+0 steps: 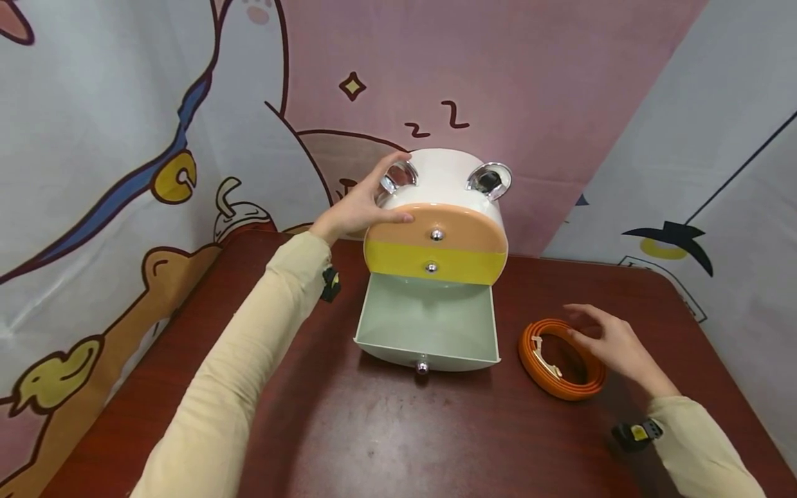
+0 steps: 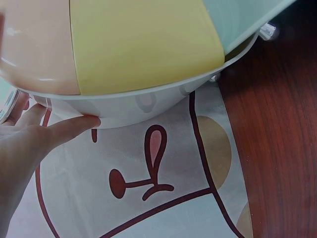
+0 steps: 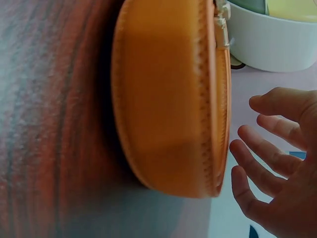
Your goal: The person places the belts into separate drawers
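Observation:
A small white drawer box (image 1: 445, 176) with two shiny silver ears stands on the table; its orange and yellow drawers are closed. Its pale green bottom drawer (image 1: 429, 318) is pulled out, with nothing inside. My left hand (image 1: 361, 207) holds the box's upper left side, fingers around the ear (image 1: 398, 176) and thumb along the top drawer's edge. To the right of the box lies a coiled orange belt (image 1: 532, 360) with a pale metal buckle (image 1: 548, 360). Just over the belt's right side hovers my right hand (image 1: 623, 346), fingers spread and loosely bent, holding nothing.
The dark red wooden table (image 1: 373, 443) stretches in front of the box. A cartoon-printed cloth (image 1: 529, 69) hangs close behind it and along both sides. Round silver knobs, such as the bottom drawer's knob (image 1: 422, 366), stick out from the drawer fronts.

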The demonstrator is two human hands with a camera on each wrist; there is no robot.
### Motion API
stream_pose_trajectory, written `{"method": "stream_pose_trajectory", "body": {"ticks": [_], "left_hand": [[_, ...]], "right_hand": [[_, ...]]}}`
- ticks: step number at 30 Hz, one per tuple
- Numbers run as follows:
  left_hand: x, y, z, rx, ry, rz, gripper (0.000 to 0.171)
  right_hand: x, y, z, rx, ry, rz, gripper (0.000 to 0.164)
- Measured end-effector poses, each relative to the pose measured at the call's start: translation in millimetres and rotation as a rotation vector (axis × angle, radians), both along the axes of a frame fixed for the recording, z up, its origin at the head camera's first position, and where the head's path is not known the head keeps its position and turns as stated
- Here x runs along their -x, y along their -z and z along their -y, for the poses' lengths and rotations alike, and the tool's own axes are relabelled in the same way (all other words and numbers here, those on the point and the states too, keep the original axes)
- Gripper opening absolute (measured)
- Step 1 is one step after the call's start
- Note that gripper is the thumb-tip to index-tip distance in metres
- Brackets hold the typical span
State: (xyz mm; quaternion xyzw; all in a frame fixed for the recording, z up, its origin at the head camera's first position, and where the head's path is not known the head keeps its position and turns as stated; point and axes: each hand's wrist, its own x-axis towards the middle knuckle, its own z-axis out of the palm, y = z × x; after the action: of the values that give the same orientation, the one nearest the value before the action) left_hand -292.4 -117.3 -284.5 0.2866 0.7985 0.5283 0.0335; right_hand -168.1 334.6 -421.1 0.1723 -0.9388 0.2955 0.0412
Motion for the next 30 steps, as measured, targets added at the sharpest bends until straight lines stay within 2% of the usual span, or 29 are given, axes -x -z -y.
{"method": "stream_pose_trajectory", "body": {"ticks": [10,18,24,30], "left_hand": [[-1.0,0.3,0,0.000,-0.002,-0.004,0.095],[0.2,-0.2,-2,0.013,0.000,-0.045,0.094],[-0.6,0.2,-2,0.003,-0.002,-0.012,0.095],[-1.0,0.4,-1,0.004,-0.009,0.012,0.096]], "right_hand": [[-1.8,10.9,-12,0.089,0.047,0.041,0.043],[-4.0,18.3,-22,0.134,0.044,0.131,0.039],[-3.3,24.0,-29,0.178,0.019,0.187,0.041],[-3.3,28.6,-34,0.130,0.023,0.199,0.045]]}}
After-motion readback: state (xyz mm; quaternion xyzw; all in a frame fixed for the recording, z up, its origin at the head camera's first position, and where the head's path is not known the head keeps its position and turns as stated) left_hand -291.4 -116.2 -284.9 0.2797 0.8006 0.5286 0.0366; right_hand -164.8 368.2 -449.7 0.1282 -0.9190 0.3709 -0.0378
